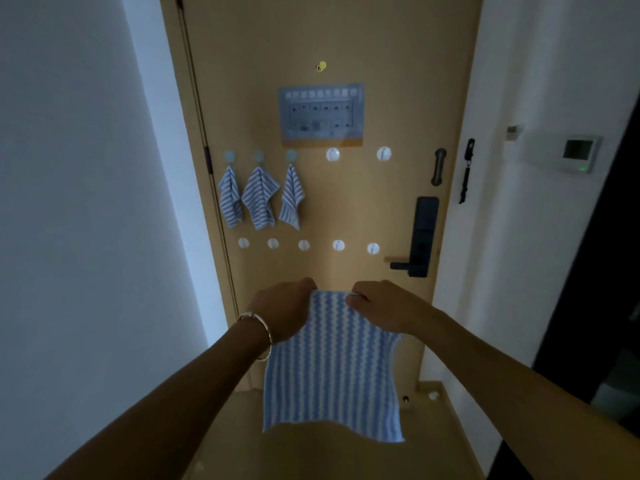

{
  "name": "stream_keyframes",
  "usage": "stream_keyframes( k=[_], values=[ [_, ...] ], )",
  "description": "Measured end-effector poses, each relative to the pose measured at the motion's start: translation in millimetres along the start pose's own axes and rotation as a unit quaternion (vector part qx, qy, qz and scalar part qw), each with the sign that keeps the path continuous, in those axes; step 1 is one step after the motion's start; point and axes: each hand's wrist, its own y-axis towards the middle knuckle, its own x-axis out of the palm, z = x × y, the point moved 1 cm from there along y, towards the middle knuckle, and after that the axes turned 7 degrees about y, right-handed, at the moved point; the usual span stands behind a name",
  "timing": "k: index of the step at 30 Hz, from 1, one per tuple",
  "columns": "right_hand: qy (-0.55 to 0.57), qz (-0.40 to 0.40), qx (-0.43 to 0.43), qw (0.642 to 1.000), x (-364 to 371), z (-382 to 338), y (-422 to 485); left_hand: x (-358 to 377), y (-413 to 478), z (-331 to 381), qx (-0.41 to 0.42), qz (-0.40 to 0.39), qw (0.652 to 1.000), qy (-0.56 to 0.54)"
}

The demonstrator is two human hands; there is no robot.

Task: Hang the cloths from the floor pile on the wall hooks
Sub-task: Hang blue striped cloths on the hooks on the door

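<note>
The fingers (357,298) of the left hand (282,308) and right hand (381,306) are closed on a striped cloth (329,368) by its top edge, three hung cloths (259,199) being seen at ten o'clock.

A blue-and-white striped cloth (332,368) is hanging flat, low in front of the door (381,81); three matching cloths (260,202) are dangling from round hooks (259,155) on the door's left side.

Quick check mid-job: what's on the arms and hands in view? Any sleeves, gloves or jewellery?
The left hand and right hand are ungloved. The left forearm and right forearm are bare, with no sleeve in view. A thin, pale metallic bangle circles the left wrist, and the right wrist carries nothing. No rings show in this dim light.
</note>
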Motion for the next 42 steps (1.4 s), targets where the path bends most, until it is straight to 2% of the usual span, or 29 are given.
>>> stream_keyframes(
  k=[4,8,13,20,25,33,37,42],
  values=[
    [0.017,-0.002,-0.013,1.000,-23,31,62,8,63,-12,-0.021,0.033,0.999,0.036],
    [0.018,-0.018,-0.011,1.000,-39,55,101,22,111,-20,-0.034,0.002,0.998,0.053],
    [0.049,-0.005,-0.025,0.998,-64,79,147,38,170,-32,-0.039,0.019,0.997,0.061],
    [0.062,0.039,-0.039,0.997,-85,127,227,73,272,-63,-0.018,0.021,1.000,-0.007],
    [0.094,0.051,-0.032,0.994,-114,158,304,92,372,-93,0.014,0.064,0.997,-0.050],
    [0.026,0.119,-0.036,0.992,-163,165,442,96,502,-162,0.029,0.121,0.989,-0.076],
    [0.008,0.130,-0.047,0.990,-165,170,487,93,542,-189,0.012,0.120,0.989,-0.091],
    [0.000,0.159,-0.056,0.986,-177,176,521,90,576,-199,0.036,0.151,0.985,-0.079]
  ],
)
